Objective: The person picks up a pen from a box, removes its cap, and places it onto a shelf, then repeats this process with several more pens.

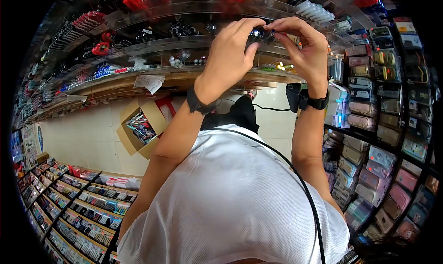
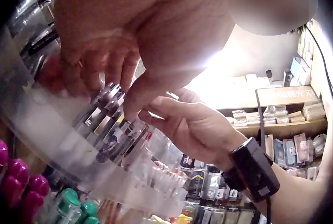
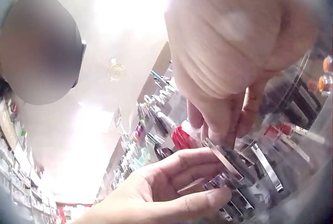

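Both hands meet at a front shelf compartment, over a cluster of dark pens with shiny clips (image 3: 225, 161). My left hand (image 1: 229, 52) holds the cluster from the left; in the right wrist view its thumb (image 3: 208, 199) lies along one side and its fingers on the other. From the right, my right hand (image 1: 307, 47) pinches at the pens' ends with thumb and bent fingers. In the left wrist view the pen clips (image 2: 99, 114) stand in a row near the left fingertips, and the right hand (image 2: 195, 122) reaches in beside them. The knuckles partly hide the pens in the head view.
Tiered clear shelves (image 1: 184, 47) with pens and markers curve round the front. Purple-capped (image 2: 15, 174) and green-capped markers (image 2: 73, 203) stand close by. An open carton (image 1: 143, 128) of pens sits on the floor. Pencil cases (image 1: 362, 107) hang at the right. A cable (image 1: 295, 165) crosses the shirt.
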The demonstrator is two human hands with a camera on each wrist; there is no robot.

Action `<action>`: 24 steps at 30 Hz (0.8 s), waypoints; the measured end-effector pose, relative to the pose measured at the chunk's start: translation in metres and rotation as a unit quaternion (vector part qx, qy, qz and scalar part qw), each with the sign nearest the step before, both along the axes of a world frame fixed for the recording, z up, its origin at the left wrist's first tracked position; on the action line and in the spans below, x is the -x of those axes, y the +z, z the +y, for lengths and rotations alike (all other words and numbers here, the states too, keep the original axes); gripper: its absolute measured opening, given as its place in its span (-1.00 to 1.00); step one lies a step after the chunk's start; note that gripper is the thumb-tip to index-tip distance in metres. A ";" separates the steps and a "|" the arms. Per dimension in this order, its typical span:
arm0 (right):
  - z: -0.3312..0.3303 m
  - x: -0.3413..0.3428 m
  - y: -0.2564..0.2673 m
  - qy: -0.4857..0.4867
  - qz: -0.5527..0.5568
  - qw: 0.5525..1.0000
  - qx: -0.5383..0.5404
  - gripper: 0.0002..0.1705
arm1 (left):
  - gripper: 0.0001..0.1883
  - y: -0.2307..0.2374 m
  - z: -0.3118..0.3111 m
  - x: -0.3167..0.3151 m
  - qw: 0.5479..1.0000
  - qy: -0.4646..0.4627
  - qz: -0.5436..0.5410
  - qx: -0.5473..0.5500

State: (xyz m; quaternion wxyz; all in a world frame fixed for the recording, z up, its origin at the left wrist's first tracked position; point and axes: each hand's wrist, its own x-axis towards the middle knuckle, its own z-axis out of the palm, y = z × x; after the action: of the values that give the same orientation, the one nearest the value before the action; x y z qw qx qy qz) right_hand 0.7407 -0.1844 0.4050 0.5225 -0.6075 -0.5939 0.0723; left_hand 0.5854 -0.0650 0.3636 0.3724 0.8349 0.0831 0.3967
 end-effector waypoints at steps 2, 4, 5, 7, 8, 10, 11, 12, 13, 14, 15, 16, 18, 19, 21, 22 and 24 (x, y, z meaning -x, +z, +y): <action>0.000 0.001 0.000 0.006 0.013 1.000 -0.007 -0.78 | -0.53 0.001 -0.001 0.001 1.000 0.002 0.012 0.004; -0.002 0.000 0.000 0.018 0.020 1.000 -0.009 -0.80 | -0.52 0.002 -0.003 0.001 1.000 0.008 0.014 0.002; -0.001 0.000 0.000 0.019 0.021 1.000 -0.009 -0.80 | -0.52 0.002 -0.003 0.001 1.000 0.013 0.015 0.001; -0.001 0.000 0.000 0.022 0.022 0.999 -0.016 -0.82 | -0.52 0.003 -0.003 0.000 1.000 0.013 0.026 0.003; -0.001 0.000 -0.001 0.021 0.022 0.999 -0.015 -0.82 | -0.52 0.003 -0.003 0.000 0.999 0.014 0.037 0.004; -0.001 0.000 -0.004 0.014 0.038 0.999 -0.005 -0.83 | -0.52 0.002 -0.004 -0.002 0.999 0.016 0.040 0.003; -0.002 -0.001 -0.005 0.015 0.039 0.999 -0.005 -0.83 | -0.52 0.002 -0.004 -0.004 0.999 0.019 0.042 0.001; -0.004 -0.002 -0.005 0.019 0.029 0.999 0.010 -0.80 | -0.52 0.001 -0.004 -0.005 0.999 0.019 0.042 0.000; -0.005 -0.002 -0.005 0.023 0.020 0.999 0.024 -0.77 | -0.52 -0.002 -0.003 -0.008 0.999 0.022 0.040 -0.005; -0.007 -0.002 -0.005 0.023 0.020 0.999 0.024 -0.77 | -0.53 -0.003 -0.003 -0.009 0.999 0.025 0.037 -0.010; -0.008 -0.001 -0.005 0.023 0.022 0.999 0.027 -0.76 | -0.53 -0.002 -0.003 -0.009 0.999 0.025 0.036 -0.011; -0.009 -0.001 -0.005 0.024 0.023 0.999 0.030 -0.75 | -0.54 -0.002 -0.003 -0.010 0.999 0.028 0.032 -0.011; -0.008 0.002 -0.005 0.019 0.027 0.999 0.010 -0.76 | -0.55 -0.001 -0.003 -0.012 0.999 0.030 0.028 -0.013; -0.007 0.002 -0.005 0.015 0.032 0.999 -0.010 -0.76 | -0.56 -0.002 -0.003 -0.012 0.999 0.033 0.030 -0.013; -0.007 0.001 -0.002 0.007 -0.023 1.000 -0.012 -0.76 | -0.58 -0.004 -0.004 -0.012 0.999 0.036 0.034 -0.012; -0.006 0.000 -0.001 0.000 -0.079 0.997 -0.013 -0.75 | -0.58 -0.005 -0.004 -0.013 0.999 0.035 0.028 -0.015; -0.005 0.002 -0.002 -0.019 -0.080 0.997 -0.007 -0.75 | -0.58 -0.006 -0.004 -0.014 0.999 0.034 0.022 -0.019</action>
State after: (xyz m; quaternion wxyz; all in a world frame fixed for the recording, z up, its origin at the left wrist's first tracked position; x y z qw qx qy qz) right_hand 0.7391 -0.1897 0.4026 0.4787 -0.6189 -0.6226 0.0101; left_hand 0.5990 -0.0685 0.3571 0.3410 0.8470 0.1124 0.3920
